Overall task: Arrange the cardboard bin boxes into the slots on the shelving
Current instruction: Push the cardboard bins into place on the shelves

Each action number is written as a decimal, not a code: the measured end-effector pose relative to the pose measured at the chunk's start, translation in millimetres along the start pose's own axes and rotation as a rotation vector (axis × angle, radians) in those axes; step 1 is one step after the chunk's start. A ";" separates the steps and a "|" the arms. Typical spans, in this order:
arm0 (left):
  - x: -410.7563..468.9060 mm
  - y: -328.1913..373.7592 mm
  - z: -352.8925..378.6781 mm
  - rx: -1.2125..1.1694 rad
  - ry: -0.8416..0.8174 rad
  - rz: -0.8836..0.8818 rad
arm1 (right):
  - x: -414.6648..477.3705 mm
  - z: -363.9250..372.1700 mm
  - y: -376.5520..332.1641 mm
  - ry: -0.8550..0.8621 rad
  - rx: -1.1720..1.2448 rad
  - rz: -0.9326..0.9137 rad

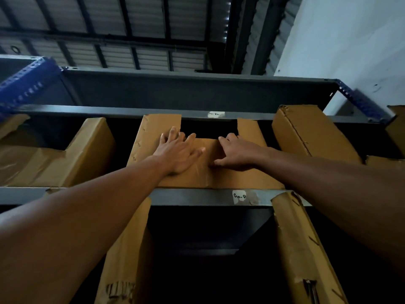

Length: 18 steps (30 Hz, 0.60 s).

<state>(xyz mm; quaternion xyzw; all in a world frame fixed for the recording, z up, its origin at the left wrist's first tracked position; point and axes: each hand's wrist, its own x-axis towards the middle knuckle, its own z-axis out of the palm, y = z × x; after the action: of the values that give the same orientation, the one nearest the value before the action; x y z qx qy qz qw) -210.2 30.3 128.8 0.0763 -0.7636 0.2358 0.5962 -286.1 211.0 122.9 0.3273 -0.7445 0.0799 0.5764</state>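
A brown cardboard bin box (pixel 249 176) with a cut-out front sits in the middle slot of an upper shelf (pixel 197 197). My left hand (pixel 178 150) lies flat on its low front panel, fingers spread and straight. My right hand (pixel 235 153) presses the same panel just to the right, fingers extended toward the cut-out edge. More bin boxes stand in the same row: one at the left (pixel 65 159) and one tilted at the right (pixel 313 134). Below the shelf edge, two further boxes (pixel 125 249) (pixel 304 249) flank a dark slot.
The shelving has grey metal shelves and blue perforated uprights (pixel 26 84) (pixel 361 104). White handwritten labels (pixel 240 196) (pixel 215 114) are stuck on the shelf edges. A white wall (pixel 350 40) stands to the right, and a corrugated roof is overhead.
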 end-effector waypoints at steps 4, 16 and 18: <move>-0.7 14.4 -11.2 0.001 0.044 0.011 | -6.6 -14.1 9.1 0.048 -0.019 -0.053; 19.1 224.1 -90.1 -0.248 0.552 0.318 | -88.6 -102.7 182.4 0.438 0.125 -0.080; 20.4 262.8 -89.9 -0.243 0.568 0.359 | -111.1 -105.8 219.0 0.315 0.133 -0.091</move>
<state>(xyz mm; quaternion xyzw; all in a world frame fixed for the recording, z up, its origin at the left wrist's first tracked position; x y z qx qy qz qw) -241.7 304.8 93.4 -0.1990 -0.5911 0.2559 0.7386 -314.3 476.8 112.5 0.3816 -0.6226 0.1533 0.6658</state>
